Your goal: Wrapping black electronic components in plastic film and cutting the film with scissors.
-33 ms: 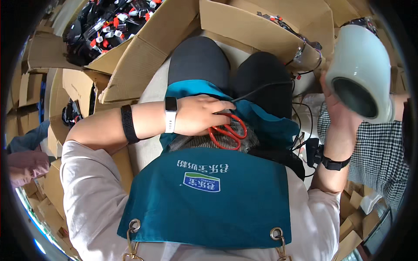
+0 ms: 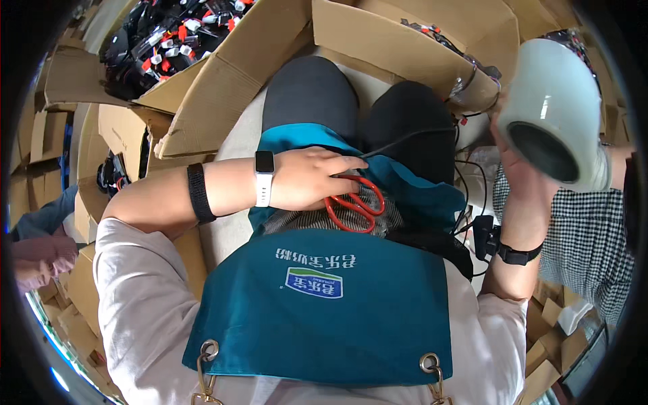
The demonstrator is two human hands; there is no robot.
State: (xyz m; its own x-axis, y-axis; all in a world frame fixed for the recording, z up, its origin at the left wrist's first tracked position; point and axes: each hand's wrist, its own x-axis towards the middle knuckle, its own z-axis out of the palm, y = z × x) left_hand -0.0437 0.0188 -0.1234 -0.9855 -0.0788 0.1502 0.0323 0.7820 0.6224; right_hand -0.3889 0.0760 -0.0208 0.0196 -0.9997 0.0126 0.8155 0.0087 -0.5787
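Note:
My left hand (image 2: pixel 307 179) lies across my lap with its fingers curled over the handles of red scissors (image 2: pixel 356 208), which rest on a teal apron (image 2: pixel 324 304). A white watch and a black band sit on that forearm. My right hand (image 2: pixel 516 172) is raised at the right and grips a pale, rounded ceramic vessel (image 2: pixel 553 111). The vessel is tipped so its dark opening faces down toward me. A black watch is on that wrist.
Open cardboard boxes surround my knees: one at top left holds several black and red small parts (image 2: pixel 162 34), another stands at top centre (image 2: pixel 405 47). A black cable (image 2: pixel 412 137) crosses my lap to a black plug (image 2: pixel 483 235). Checked cloth (image 2: pixel 580 236) lies right. Another person's sleeve (image 2: pixel 34 253) shows left.

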